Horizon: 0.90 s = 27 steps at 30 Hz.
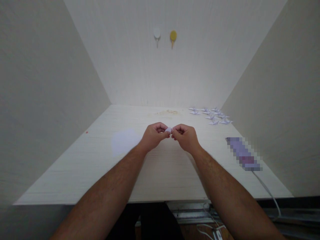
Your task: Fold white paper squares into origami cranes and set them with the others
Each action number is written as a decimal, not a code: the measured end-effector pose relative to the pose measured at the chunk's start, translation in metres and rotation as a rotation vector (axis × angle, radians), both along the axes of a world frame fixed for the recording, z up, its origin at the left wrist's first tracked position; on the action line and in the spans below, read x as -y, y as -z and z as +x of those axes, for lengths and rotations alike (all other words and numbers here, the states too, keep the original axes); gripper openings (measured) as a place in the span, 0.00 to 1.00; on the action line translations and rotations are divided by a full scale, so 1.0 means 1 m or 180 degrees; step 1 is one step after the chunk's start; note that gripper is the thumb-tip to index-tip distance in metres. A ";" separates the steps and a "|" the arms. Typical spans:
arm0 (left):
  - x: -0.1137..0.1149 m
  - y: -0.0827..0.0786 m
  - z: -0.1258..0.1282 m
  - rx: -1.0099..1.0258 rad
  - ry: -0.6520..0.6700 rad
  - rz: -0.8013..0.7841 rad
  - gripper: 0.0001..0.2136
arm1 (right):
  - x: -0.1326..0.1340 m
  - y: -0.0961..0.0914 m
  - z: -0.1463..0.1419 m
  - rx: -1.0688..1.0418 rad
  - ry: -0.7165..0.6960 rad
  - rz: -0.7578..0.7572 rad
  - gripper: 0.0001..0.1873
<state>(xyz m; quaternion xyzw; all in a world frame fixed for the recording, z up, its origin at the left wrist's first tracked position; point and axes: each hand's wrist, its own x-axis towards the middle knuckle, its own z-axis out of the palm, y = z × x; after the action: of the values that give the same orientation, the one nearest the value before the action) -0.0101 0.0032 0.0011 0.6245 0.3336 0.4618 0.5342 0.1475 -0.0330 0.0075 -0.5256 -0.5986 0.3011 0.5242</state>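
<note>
White table: folded paper figures grouped at far right, presumably leaving me working room. My left hand and right hand pinch a small paper piece between them, over the table's middle, likely for fine control.

Three walls around a tabletop, with two hooks, show a desk nook.
</note>
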 end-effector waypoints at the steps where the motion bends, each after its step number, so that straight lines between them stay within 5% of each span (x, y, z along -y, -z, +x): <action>1: 0.001 0.000 0.000 -0.0036 -0.0044 0.0039 0.11 | 0.000 0.000 0.000 0.0004 0.0004 0.0010 0.09; 12: -0.003 0.006 -0.005 0.0104 0.0335 -0.0054 0.12 | -0.002 -0.004 0.004 -0.0679 -0.0454 -0.0369 0.11; 27: -0.005 0.006 -0.007 0.0162 0.0543 -0.0244 0.10 | -0.001 0.001 0.005 -0.0476 -0.0353 -0.0205 0.09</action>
<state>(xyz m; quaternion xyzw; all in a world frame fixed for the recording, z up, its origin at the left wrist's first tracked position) -0.0170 0.0082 -0.0051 0.6178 0.2829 0.4172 0.6035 0.1524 -0.0315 0.0060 -0.4842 -0.5760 0.3871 0.5329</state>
